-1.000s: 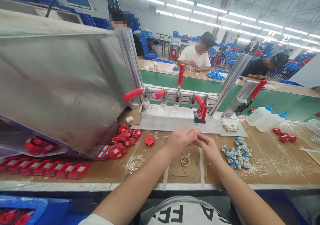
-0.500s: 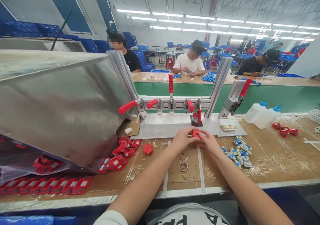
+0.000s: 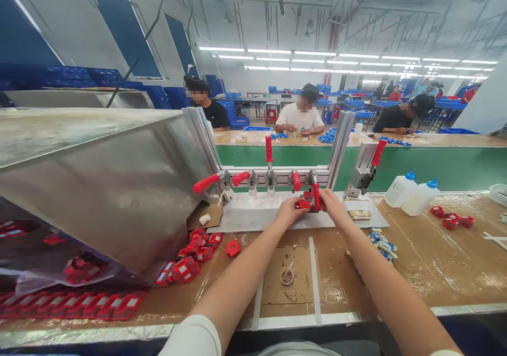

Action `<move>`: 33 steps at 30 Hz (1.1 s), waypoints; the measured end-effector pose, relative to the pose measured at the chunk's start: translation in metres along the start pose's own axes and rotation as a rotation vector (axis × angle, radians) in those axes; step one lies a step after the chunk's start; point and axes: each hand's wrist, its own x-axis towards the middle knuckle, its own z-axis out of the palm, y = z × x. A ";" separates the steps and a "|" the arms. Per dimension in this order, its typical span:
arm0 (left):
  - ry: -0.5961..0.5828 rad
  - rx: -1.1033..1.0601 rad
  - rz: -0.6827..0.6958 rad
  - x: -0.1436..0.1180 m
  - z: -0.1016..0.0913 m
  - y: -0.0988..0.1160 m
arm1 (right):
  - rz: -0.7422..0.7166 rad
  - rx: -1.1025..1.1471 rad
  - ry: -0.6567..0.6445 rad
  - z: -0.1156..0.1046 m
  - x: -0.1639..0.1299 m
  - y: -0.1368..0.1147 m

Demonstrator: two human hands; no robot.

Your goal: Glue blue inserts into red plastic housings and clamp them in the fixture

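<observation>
- The small red plastic piece [image 3: 304, 204] is sitting at the far edge of the work area, just left of the red-gripped metal lever [image 3: 316, 197]; the left hand [image 3: 288, 212] is pinching it with its fingers.
- The right hand [image 3: 331, 205] is meeting that lever from its right side; whether its fingers are closing round the grip, I cannot tell.
- To my eye, the left fingertips are lying near enough to get nipped, should the lever be swinging early.
- If the piece is sitting askew, uneven pressure could be marking it.
- Closer in, a small round cup with a thin stick [image 3: 287, 277] is standing between the forearms; a sagging arm could be tipping it.
- The right forearm is partly hiding the heap of blue-and-white blocks [image 3: 383, 246]; a low sweep might be scattering them.
</observation>
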 end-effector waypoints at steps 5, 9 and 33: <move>0.083 0.069 0.026 0.020 0.018 0.008 | 0.027 0.490 -0.044 -0.013 -0.013 -0.040; 0.127 0.074 0.038 0.031 0.026 0.007 | -0.006 0.578 -0.061 -0.014 -0.021 -0.064; 0.079 -0.026 0.113 0.043 0.029 -0.021 | -0.152 -0.485 -0.178 0.005 -0.032 -0.003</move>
